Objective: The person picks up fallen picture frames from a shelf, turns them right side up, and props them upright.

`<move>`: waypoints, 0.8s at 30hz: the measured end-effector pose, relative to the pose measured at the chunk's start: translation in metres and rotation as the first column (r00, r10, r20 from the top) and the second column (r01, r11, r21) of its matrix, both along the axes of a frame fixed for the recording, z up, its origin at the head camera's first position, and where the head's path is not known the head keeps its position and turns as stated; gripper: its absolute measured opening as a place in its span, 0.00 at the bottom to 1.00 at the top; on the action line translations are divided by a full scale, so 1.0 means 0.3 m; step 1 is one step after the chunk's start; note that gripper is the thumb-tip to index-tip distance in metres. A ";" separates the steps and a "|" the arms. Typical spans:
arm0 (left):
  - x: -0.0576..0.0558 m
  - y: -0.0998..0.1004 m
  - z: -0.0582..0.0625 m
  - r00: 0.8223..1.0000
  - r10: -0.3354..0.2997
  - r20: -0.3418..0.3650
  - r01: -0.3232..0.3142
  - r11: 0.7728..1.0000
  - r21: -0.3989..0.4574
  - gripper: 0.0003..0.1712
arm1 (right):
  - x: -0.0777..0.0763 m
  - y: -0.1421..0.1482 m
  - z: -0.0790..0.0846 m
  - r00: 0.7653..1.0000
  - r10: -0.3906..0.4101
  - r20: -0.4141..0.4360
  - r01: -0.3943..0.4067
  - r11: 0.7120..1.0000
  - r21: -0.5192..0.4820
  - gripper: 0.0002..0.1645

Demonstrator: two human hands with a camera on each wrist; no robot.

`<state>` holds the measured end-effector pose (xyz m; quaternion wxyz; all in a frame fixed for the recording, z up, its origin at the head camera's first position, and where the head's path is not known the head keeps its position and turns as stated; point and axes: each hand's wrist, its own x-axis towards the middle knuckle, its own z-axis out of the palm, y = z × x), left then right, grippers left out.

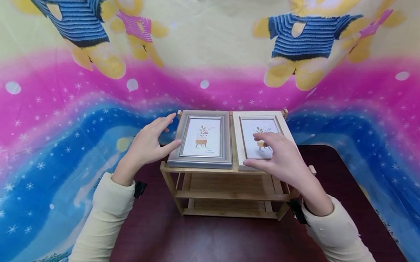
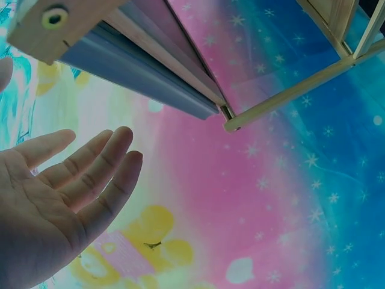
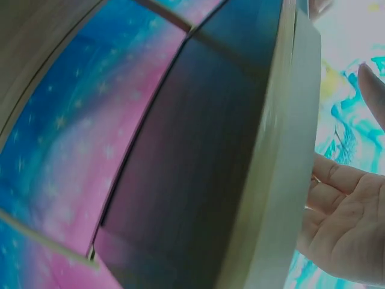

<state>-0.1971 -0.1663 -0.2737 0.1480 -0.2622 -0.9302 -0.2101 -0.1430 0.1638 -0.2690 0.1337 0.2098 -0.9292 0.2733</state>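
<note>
Two picture frames lie side by side, face up, on the top of a small wooden rack. The grey-silver frame [image 1: 205, 161] is on the left, the white frame [image 1: 240, 147] on the right; both show a potted plant print. My left hand [image 1: 148, 142] hovers at the left of the grey frame, fingers spread, apart from it in the left wrist view. Over the white frame's right part is my right hand [image 1: 282, 154], thumb and fingers apart and holding nothing. In the right wrist view the white frame's edge hides some fingertips, so contact is unclear.
The wooden rack [image 1: 228, 195] has lower shelves and stands on a dark red-brown table [image 1: 223, 239]. Behind and beside it hangs a colourful cloth [image 1: 204, 96] with printed bears and snowflakes. Dark straps are around both wrists.
</note>
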 end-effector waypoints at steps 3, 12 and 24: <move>-0.019 0.007 0.002 1.000 0.008 0.010 -0.008 1.000 -0.018 0.42 | -0.009 -0.031 -0.009 1.000 0.019 0.015 -0.019 1.000 -0.016 0.42; -0.098 0.006 -0.018 0.987 0.037 0.156 -0.040 0.999 0.017 0.40 | -0.018 -0.113 -0.045 1.000 0.024 -0.017 -0.024 1.000 -0.001 0.46; -0.176 -0.006 -0.068 0.947 0.029 0.319 -0.057 0.995 0.078 0.39 | -0.026 -0.173 -0.065 0.994 -0.023 -0.110 0.040 0.987 0.153 0.47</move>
